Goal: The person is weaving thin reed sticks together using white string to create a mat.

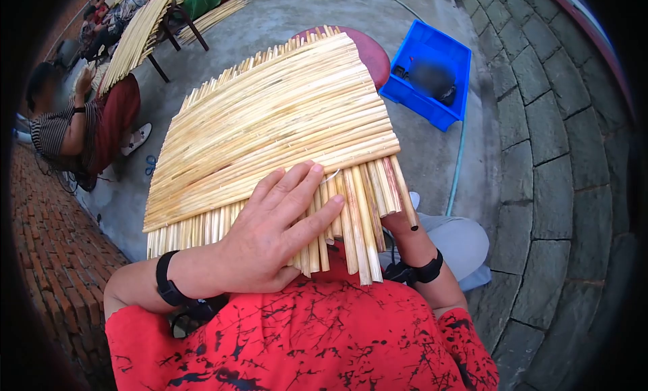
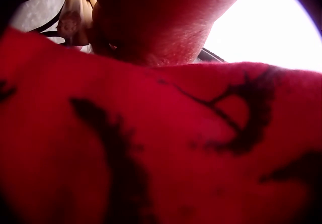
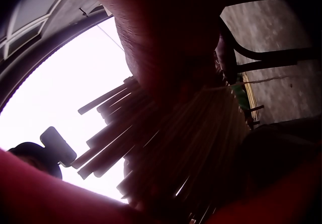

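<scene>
A mat of pale, straight stalks [image 1: 270, 121] leans out in front of the person, stitched into an upper layer with a second layer of stalk ends [image 1: 361, 222] jutting out below its near edge. The left hand [image 1: 277, 222] lies on that edge, its fingers extended over the stalks. A short white thread [image 1: 331, 176] shows by its fingertips. The right hand [image 1: 398, 223] is underneath the jutting ends at the right, its fingers hidden. In the right wrist view, the right hand [image 3: 171, 38] is dark above the fanned stalks, and a thin cord [image 3: 269, 79] runs off to the right.
Behind the mat is a dark red round stool [image 1: 371, 57]. A blue crate [image 1: 432, 111] with dark things inside stands at the right, beside a thin hose [image 1: 456, 168]. Another person [image 1: 74, 127] sits at the left with a stalk panel [image 1: 138, 36].
</scene>
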The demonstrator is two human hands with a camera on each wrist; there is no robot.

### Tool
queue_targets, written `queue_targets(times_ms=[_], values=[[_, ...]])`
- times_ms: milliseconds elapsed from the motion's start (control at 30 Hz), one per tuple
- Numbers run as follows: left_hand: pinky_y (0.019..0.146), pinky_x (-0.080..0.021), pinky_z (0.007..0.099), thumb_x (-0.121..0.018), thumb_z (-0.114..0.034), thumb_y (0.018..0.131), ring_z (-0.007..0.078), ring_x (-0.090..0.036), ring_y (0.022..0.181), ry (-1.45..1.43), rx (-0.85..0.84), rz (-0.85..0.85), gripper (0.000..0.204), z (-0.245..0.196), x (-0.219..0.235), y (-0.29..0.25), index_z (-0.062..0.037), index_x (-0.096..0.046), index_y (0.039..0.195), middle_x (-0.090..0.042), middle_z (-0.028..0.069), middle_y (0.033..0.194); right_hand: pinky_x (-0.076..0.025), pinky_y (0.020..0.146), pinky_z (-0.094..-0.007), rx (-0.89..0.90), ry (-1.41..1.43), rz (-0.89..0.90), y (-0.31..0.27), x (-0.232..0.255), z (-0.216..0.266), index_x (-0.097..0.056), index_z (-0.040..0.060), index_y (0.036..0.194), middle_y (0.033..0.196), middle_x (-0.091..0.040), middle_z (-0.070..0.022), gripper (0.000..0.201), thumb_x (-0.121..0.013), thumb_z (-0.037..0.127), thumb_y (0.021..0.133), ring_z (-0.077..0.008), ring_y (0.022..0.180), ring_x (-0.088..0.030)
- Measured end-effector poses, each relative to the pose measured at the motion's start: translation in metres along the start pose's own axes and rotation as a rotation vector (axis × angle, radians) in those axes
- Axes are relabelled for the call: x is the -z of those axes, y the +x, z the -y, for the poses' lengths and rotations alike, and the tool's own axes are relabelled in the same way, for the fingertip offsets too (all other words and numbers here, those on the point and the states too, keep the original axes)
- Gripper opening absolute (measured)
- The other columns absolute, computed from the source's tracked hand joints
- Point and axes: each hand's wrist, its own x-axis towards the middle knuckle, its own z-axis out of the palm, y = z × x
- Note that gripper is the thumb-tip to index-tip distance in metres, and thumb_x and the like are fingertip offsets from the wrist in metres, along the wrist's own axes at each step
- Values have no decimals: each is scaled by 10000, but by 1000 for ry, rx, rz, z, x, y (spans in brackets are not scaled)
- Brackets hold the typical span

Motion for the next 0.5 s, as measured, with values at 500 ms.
queue_targets(times_ms=[500], values=[[949,-315,481,-664,-147,481,439,-365,1184,-19,2,-34,813,2,1,0,-32,-445,1255,-334,286,1310,-467,836,-301,50,327,120,11,6,-11,-559,-54,1064,1079,-581,-110,269,-517,106,851,-185,966,-569]])
